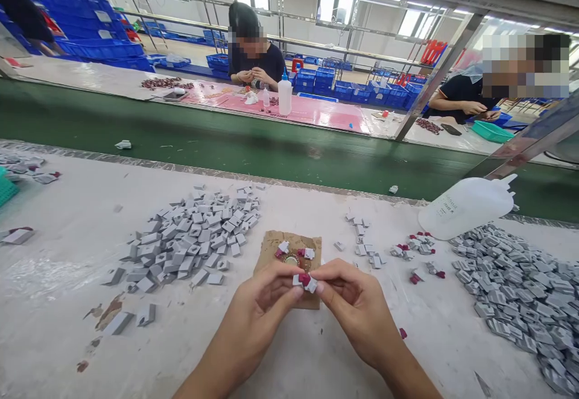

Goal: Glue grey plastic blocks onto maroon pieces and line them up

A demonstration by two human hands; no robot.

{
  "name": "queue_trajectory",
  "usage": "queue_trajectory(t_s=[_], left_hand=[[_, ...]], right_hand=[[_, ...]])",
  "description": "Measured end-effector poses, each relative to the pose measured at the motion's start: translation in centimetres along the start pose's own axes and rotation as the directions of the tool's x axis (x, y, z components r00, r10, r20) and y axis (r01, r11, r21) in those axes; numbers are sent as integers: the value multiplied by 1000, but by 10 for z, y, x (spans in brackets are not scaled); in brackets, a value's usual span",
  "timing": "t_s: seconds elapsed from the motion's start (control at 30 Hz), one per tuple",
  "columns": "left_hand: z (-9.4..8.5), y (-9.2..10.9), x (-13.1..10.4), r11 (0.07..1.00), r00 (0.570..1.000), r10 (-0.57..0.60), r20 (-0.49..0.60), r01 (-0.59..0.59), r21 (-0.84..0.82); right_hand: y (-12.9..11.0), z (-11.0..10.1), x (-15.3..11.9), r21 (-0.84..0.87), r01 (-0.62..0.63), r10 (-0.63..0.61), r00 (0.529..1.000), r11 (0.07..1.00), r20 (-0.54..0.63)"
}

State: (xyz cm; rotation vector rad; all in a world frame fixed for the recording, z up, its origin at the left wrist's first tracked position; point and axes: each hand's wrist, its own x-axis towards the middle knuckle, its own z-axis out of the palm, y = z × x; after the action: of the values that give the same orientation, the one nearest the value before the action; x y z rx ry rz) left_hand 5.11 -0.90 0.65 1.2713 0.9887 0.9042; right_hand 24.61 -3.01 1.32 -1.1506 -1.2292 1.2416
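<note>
While a pile of gray blocks [185,236] is lying left of center, the left hand [266,305] is pinching one side of a small gray-and-maroon piece [304,279] just below the middle of the frame, above a brown cardboard [289,241]. The right hand [353,299] is pinching its other side between thumb and fingers. A white bottle [465,206] is lying at right, beside another gray pile [520,296].

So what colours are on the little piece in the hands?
The little piece is light grey and dark pinkish-red, showing best in the head view.
</note>
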Motion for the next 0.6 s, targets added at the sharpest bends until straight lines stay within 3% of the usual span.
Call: queue_trajectory(t_s=[0.17, 0.4, 0.6], left_hand=[[-6, 16, 10, 981, 987, 61, 148, -86, 172], [-1, 32, 27, 962, 976, 75, 202, -124, 242], [4, 52, 67, 907, 967, 16, 256, -122, 403]], right_hand=[[-4, -8, 0, -14, 30, -30, 999, 999, 19], [-8, -18, 3, -14, 81, -80, 996, 997, 28], [-16, -36, 32, -27, 58, -58, 998, 998, -7]])
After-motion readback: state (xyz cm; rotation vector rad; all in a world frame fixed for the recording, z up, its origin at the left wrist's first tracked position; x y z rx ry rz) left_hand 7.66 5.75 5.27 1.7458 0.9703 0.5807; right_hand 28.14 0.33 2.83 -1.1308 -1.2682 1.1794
